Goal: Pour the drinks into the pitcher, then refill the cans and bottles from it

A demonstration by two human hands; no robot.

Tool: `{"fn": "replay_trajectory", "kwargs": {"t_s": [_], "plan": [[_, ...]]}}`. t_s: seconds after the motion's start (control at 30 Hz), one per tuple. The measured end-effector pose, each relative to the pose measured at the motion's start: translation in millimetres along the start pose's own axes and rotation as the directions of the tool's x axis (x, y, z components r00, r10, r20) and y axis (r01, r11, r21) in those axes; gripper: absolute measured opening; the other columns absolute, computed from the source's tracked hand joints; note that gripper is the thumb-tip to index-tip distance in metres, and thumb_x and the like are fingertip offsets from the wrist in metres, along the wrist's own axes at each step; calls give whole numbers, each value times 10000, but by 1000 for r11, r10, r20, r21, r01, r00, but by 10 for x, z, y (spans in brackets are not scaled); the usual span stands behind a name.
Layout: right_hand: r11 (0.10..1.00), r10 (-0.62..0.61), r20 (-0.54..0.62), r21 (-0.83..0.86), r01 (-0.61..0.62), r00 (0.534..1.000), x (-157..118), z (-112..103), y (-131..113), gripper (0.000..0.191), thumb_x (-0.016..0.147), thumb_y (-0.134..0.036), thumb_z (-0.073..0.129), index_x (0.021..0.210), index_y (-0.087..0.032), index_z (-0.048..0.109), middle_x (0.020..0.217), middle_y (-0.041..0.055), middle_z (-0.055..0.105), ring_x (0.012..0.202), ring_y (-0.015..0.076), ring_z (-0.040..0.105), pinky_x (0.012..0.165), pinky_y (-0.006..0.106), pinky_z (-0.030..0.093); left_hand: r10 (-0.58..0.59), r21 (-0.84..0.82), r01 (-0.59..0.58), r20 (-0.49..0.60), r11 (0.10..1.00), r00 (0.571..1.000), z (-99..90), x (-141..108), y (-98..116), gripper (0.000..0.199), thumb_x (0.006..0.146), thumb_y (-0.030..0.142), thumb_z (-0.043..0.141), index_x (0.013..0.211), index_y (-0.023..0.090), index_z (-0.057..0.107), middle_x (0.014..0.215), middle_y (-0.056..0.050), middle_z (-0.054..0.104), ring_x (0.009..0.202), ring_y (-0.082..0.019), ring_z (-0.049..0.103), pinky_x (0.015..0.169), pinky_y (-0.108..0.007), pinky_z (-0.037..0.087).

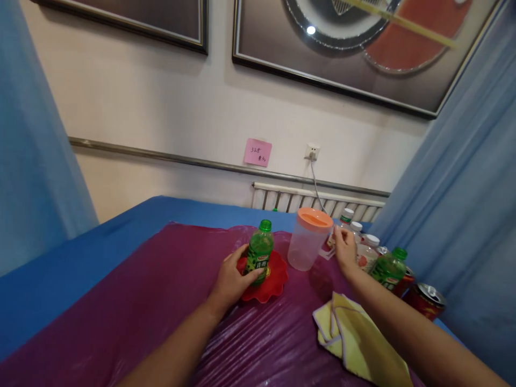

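A blue-covered table [133,217] carries a wrinkled purple plastic sheet [133,279]. A translucent pitcher [303,247] with an orange lid [314,219] stands on the sheet; it looks empty. At front right lies a folded yellow cloth [355,336] with a pale purple border, partly under the right forearm.

A red scalloped dish [276,277] sits left of the pitcher. The green plastic bottle [258,255] is at this dish, partly covering it; whether its base touches cannot be told, nor can its fill level. On the right, partly behind the right forearm, stand a second green bottle [389,269] with a green cap, white-capped bottles [367,252] and dark red cans [425,301]; their contents cannot be determined.

The left hand [234,277] is part-closed around the green plastic bottle, thumb across the label. The right hand [344,244] is beside the pitcher, fingers bent inward near the lid; whether anything is between them cannot be told. The green plastic bottle has its neck up, label towards the camera, long axis near vertical with a slight lean right in view
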State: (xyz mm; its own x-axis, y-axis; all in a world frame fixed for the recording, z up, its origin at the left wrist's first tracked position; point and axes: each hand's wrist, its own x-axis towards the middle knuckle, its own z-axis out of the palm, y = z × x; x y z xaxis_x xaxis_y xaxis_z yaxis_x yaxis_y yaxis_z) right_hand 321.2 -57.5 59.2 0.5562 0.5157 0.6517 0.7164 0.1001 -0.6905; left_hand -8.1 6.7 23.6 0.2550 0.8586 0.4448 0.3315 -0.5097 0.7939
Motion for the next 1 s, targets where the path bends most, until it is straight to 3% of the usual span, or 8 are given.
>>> {"fn": "replay_trajectory", "kwargs": {"t_s": [0.13,0.2,0.33,0.43,0.6,0.7,0.83,1.0], "plan": [[993,-46,-93,107,56,995,-345,-36,-221,507,872,-531,595,1284,-241,533,1331,157,568,1256,316,537,1029,482,445,0,46,0,9,999,1000,6,-7,26,674,687,344,812,1318,186,636,1308,-108,715,1226,-320,660,1092,-492,502],[963,-100,139,263,61,985,-608,54,-432,558,854,-447,662,1367,-279,521,1372,126,581,1237,306,576,1046,486,454,13,51,-15,29,999,999,3,-13,53,671,695,358,806,1322,189,635,1312,-109,713,1219,-318,664,1091,-491,503],[903,-111,492,412,-118,863,-997,381,-828,840,733,-389,813,1484,-276,454,1467,117,559,1331,317,545,1124,499,423,71,34,-74,99,997,993,-19,-5,103,674,694,407,806,1315,206,639,1300,-106,721,1179,-321,689,1061,-493,530],[852,-132,556,486,-193,820,-1054,582,-976,927,687,-331,837,1510,-249,419,1434,105,595,1325,295,560,1151,476,409,104,17,-108,141,994,985,-27,26,102,666,704,457,789,1307,216,642,1293,-98,727,1156,-324,706,1037,-487,555],[795,12,500,521,-312,866,-1019,558,-1043,703,587,-306,882,1233,-247,611,1160,39,726,1081,267,678,1018,435,518,120,-43,-113,238,993,964,-19,31,133,790,718,524,786,1410,215,561,1342,-104,704,1180,-330,703,1043,-485,560],[801,118,386,507,-317,915,-992,265,-1009,682,587,-329,900,1191,-235,596,1101,37,739,997,241,694,948,409,547,134,-73,-117,311,990,941,-17,1,180,915,735,548,788,1515,216,443,1446,-127,629,1235,-322,674,1058,-481,550],[841,212,110,485,-239,971,-869,-486,-779,659,638,-385,895,1182,-218,562,1097,67,731,967,234,703,908,396,558,116,-42,-110,226,993,967,9,14,171,767,808,562,711,1456,203,509,1373,-135,682,1171,-301,710,1045,-479,559],[963,270,-235,80,-258,934,-748,-1507,-213,692,628,-562,857,1136,-201,556,1008,82,720,839,245,686,784,398,560,124,-15,-124,70,992,990,33,74,135,606,830,560,661,1302,181,628,1135,-107,789,1023,-275,765,968,-436,604]]}}
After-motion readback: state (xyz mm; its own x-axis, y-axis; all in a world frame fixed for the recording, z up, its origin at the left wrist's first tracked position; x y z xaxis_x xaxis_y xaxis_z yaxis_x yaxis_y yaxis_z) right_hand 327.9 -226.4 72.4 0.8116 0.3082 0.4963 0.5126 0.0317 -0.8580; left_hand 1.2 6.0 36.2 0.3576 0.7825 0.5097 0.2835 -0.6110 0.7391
